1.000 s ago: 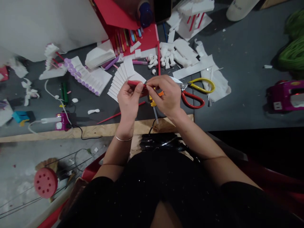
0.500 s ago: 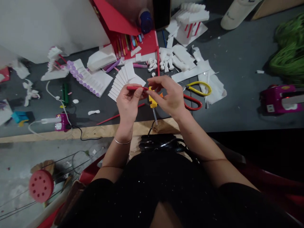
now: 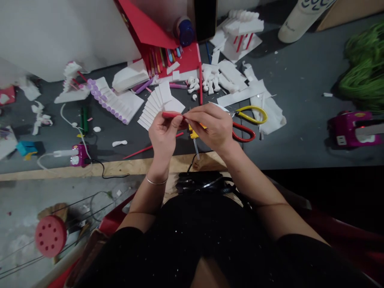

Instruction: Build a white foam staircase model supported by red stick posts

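A short red strip [image 3: 170, 114] is pinched between the thumb and fingers of my left hand [image 3: 163, 134]. My right hand [image 3: 213, 125] has its thumb and fingertips closed on the strip's right end, so both hands meet on it. Partly hidden under my right hand lies a yellow glue gun [image 3: 193, 133], its clear stick pointing toward the table edge. A thin red stick [image 3: 141, 151] rests on the table below my left hand. Behind the hands is a fan of folded white paper [image 3: 156, 103]. Scissors with yellow and red handles [image 3: 252, 113] lie right of my right hand.
White models with red posts [image 3: 243, 26] stand at the back, near a phone [image 3: 205, 20] and a blue-capped jar [image 3: 185, 32]. A bottle [image 3: 300, 22], green yarn [image 3: 364, 72] and purple power blocks [image 3: 349, 129] [image 3: 79, 155] are at the sides.
My right fingers have come together and straightened along the red strip. The strip has tilted a little between the hands, and the view has shifted slightly.
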Motion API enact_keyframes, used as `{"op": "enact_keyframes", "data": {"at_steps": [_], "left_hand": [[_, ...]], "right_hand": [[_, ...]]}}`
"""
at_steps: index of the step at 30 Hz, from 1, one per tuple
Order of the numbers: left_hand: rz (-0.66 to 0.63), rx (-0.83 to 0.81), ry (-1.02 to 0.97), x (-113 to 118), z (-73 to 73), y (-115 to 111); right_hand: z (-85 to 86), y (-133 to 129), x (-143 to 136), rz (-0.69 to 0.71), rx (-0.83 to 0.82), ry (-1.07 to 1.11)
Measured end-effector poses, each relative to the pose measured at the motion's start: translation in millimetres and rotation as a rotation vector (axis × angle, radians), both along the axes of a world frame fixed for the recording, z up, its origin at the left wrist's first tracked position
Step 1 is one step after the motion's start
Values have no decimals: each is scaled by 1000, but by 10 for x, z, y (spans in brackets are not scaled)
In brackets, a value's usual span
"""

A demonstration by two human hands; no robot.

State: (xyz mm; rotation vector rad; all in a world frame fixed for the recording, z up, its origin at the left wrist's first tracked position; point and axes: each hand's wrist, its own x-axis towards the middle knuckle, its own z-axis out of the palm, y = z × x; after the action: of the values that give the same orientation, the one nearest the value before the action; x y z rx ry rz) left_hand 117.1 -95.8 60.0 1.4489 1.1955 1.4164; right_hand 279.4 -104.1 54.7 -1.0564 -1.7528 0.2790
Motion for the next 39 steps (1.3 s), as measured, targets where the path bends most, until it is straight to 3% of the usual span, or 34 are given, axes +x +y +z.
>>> {"op": "enact_keyframes", "data": {"at_steps": [7,11,22,26,30,39], "left_hand": [[47,-45,-112,69,-94,-6],[47,-56,-157,98,-75,-4],[-162,-122,-255,36,-91,15],[-122,-132,-279,50,-114,-5],[-74,-81,-333,103,-85,-47],[-108,-124,-249,19,31,-16]], "right_hand": [[-57,-22,-32,-27,138,-93],[-107,-62,-77,-61,184,-28],[-49,-85,-92,-38,62,229],[-36,-99,-105,-39,13,257],[-12,-127,-126,-30,76,271],[-9,-158,-141,-37,51,331]]}}
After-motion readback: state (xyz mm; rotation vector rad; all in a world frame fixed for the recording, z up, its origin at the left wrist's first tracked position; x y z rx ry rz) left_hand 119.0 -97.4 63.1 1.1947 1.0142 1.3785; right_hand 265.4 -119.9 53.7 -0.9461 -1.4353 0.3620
